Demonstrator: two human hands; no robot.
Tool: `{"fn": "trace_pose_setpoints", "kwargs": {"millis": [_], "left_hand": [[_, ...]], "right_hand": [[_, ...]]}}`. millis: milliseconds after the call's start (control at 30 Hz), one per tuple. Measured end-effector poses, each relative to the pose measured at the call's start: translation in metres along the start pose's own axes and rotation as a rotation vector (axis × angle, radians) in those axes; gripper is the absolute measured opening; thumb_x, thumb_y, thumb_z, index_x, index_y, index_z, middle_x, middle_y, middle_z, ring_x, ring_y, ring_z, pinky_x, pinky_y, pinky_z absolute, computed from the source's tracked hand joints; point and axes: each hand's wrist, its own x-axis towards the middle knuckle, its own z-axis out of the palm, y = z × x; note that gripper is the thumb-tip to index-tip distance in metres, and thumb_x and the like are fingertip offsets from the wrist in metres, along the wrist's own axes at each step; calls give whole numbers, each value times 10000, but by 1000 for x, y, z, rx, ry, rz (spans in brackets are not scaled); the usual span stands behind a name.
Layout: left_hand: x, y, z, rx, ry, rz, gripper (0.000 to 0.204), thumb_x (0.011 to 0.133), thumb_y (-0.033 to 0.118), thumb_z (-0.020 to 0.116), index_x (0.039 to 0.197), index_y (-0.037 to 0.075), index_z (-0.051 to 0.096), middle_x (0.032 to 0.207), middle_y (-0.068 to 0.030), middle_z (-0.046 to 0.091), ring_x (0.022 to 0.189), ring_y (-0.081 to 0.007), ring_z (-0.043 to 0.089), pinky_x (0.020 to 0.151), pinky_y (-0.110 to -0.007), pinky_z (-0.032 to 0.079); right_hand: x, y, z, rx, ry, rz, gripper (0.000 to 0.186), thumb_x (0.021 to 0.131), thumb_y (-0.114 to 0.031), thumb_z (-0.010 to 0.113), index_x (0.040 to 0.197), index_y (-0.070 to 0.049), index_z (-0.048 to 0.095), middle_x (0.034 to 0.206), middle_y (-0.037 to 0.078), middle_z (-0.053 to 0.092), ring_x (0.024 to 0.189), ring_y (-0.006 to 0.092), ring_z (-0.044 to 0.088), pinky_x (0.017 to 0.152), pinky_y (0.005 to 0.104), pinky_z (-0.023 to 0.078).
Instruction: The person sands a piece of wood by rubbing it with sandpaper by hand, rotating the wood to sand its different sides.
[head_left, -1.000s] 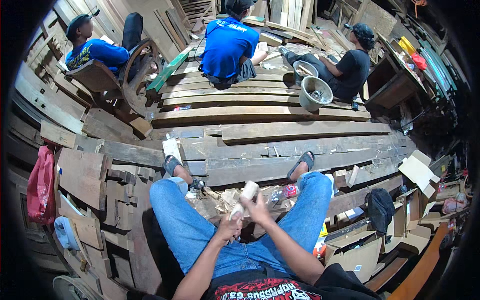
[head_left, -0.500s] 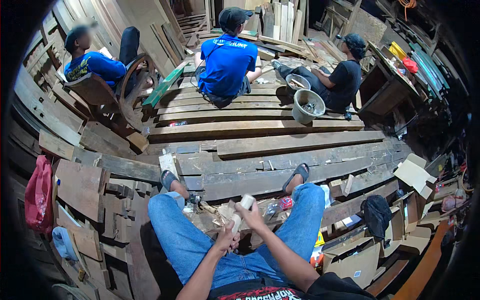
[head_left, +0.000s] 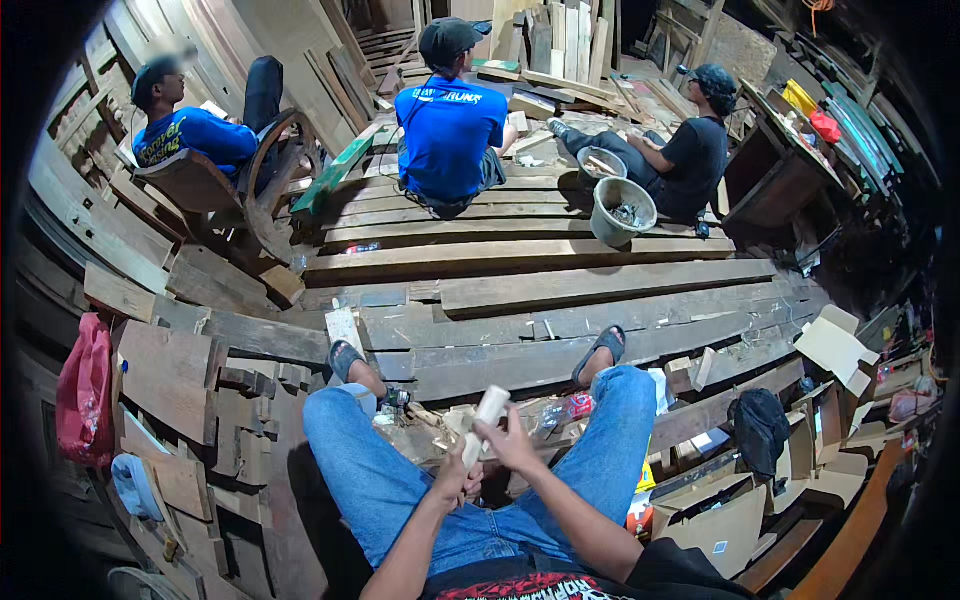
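Observation:
A short pale piece of wood (head_left: 490, 406) slants upward between my knees. My left hand (head_left: 461, 482) is closed round its lower end, close to my lap. Against its right side, higher up, lies my right hand (head_left: 510, 446), with thumb and fingers bent onto the wood. Whether a small tool or sheet is tucked in the right hand cannot be made out. Wood shavings (head_left: 432, 418) are scattered on the planks just beyond my hands.
Three people sit ahead: one in a wooden chair (head_left: 190, 180), two on the planks. Two buckets (head_left: 622, 215) stand beside the right one. Cardboard boxes (head_left: 700, 530) and a black bag (head_left: 758, 430) are at my right, a red bag (head_left: 85, 390) and stacked boards (head_left: 165, 375) at my left.
My right hand has slid slightly down the piece of wood and its fingers look looser. The left hand keeps its hold. The whole view has shifted a little.

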Motion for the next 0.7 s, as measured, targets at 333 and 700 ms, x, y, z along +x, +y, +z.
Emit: {"fn": "trace_pose_setpoints", "kwargs": {"millis": [333, 700], "left_hand": [[-6, 2, -11, -11, -3, 34, 602, 962, 656, 334, 946, 72, 477, 566, 23, 356, 402, -86, 329, 394, -260, 296], [-2, 6, -3, -27, 13, 17, 504, 994, 560, 381, 957, 66, 477, 556, 12, 395, 399, -83, 368, 385, -260, 304]], "right_hand": [[-18, -37, 9, -39, -108, -33, 682, 919, -374, 640, 1414, -3, 354, 1057, 185, 637, 969, 207, 604, 838, 354, 488], [-19, -5, 12, -49, -104, 6, 654, 931, -456, 588, 1324, 28, 391, 1072, 213, 623, 949, 238, 640, 813, 388, 504]]}}
